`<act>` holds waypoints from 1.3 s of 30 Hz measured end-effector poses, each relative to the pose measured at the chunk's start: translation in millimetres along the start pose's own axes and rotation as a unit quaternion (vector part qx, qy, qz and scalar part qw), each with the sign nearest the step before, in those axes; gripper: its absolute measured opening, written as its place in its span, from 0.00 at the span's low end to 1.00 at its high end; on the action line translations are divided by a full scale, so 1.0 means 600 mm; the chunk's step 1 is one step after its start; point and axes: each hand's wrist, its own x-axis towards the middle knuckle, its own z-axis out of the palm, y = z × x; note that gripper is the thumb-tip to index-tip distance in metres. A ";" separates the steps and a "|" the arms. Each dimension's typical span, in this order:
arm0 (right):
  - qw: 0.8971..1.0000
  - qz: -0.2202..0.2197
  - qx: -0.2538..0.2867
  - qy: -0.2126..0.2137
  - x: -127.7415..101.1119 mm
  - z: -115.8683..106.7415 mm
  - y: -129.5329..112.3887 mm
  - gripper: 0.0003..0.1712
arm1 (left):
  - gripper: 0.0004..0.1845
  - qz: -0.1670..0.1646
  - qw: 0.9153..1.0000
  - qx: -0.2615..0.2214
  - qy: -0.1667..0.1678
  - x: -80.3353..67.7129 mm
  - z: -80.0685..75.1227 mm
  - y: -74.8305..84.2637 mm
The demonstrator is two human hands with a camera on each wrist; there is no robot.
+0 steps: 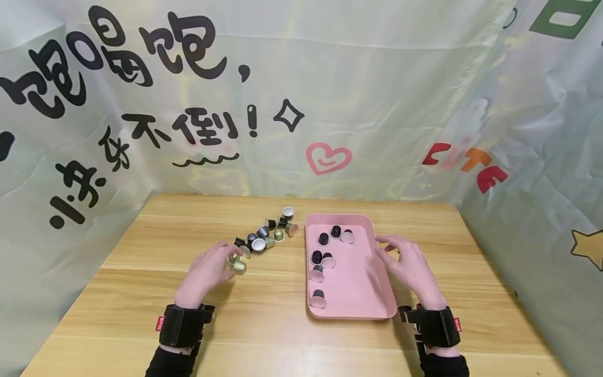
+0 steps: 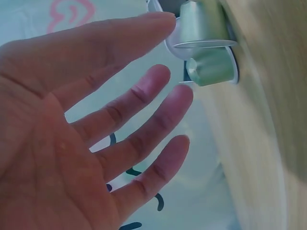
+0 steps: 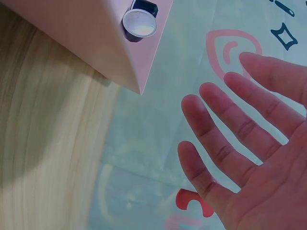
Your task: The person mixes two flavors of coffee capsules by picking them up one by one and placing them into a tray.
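Note:
My left hand (image 1: 207,272) hovers at the near end of a loose pile of coffee capsules (image 1: 258,244), fingers spread. Two pale green capsules are closest to its fingertips; in the left wrist view one green capsule (image 2: 204,24) stands above another green capsule (image 2: 213,67), and nothing is in the palm. Over the right rim of a pink tray (image 1: 363,283) is my right hand (image 1: 412,267), its fingers parted and holding nothing. Several dark capsules (image 1: 317,299) are inside the tray, mostly along its left side and far end. One silver-lidded capsule (image 3: 139,24) shows beyond the tray wall in the right wrist view.
A wood-grain table (image 1: 264,335) carries the pile on the left and the tray right of centre. Behind and on both sides hangs a pale printed cloth (image 1: 377,104) with lettering and a pink heart. Both wrists wear black straps (image 1: 181,325).

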 end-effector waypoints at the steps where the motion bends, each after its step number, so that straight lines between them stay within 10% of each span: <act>1: 1.000 0.001 0.000 -0.001 0.000 0.000 0.000 0.18 | 0.25 -0.006 1.000 -0.005 -0.005 0.000 0.001 -0.001; 24: 1.000 0.003 0.006 -0.001 -0.001 0.000 0.001 0.18 | 0.23 0.014 1.000 0.000 0.007 0.012 0.029 0.002; 39: 1.000 0.003 0.006 -0.002 0.000 -0.001 0.001 0.18 | 0.22 -0.017 0.999 -0.017 -0.041 0.017 0.035 0.000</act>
